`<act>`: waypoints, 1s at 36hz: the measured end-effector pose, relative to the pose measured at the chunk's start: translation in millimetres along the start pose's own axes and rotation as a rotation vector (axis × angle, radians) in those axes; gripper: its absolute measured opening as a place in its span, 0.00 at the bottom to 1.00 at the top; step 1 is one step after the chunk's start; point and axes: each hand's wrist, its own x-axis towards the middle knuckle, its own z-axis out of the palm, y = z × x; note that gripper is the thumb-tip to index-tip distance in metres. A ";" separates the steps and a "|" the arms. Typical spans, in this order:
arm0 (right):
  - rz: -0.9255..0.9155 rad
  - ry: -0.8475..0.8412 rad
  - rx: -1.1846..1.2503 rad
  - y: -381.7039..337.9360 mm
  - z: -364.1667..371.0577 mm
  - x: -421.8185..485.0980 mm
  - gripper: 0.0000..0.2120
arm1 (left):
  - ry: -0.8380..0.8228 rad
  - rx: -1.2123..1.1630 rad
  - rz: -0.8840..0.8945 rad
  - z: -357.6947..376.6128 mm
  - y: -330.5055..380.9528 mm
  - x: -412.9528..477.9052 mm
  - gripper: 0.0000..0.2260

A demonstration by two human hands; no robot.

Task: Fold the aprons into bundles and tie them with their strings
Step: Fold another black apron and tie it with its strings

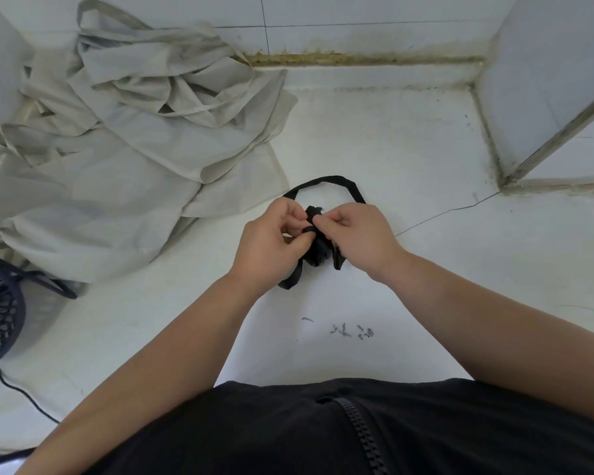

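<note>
Tying that black apron bundle [318, 250] off now? Where's it sitting? —lurker

Yep, it's sitting dead centre on the white counter [426, 149]. I'm pinching one string with the left hand [271, 241] and the other with the right hand [360, 234], fingers curling tight, wrists angling inward, probably so the knot is cinching evenly. Its strap loop [326, 181] is poking out at 12 o'clock; the grey apron pile [134, 138] is waiting at 10 o'clock. —op

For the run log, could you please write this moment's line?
left hand, right hand: pinching strings on black bundle | grey aprons: heaped, unfolded
</note>
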 end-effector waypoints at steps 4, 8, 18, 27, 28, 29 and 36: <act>-0.219 -0.135 -0.277 -3.2 -1.9 -6.5 0.13 | 0.048 0.012 0.013 -0.7 0.8 -1.0 0.12; -0.288 -0.140 -0.403 -1.1 -1.2 -4.5 0.10 | 0.040 0.008 0.028 -2.9 2.0 -0.6 0.13; 0.053 -0.210 -0.047 -9.1 2.6 -5.2 0.09 | 0.102 -0.037 -0.006 4.1 -6.5 -2.8 0.11; 0.309 -0.354 0.047 -19.0 -13.0 8.1 0.04 | 0.268 0.199 0.321 18.4 -24.7 -5.9 0.07; 0.327 -0.340 0.067 -18.3 -12.5 8.2 0.05 | 0.284 0.228 0.359 19.6 -26.0 -6.8 0.09; 0.342 -0.333 0.083 -17.8 -12.0 8.2 0.07 | 0.295 0.251 0.390 20.2 -26.2 -7.7 0.10; 0.420 -0.287 0.197 -15.6 -11.6 9.5 0.15 | 0.300 0.315 0.471 20.3 -27.5 -5.7 0.11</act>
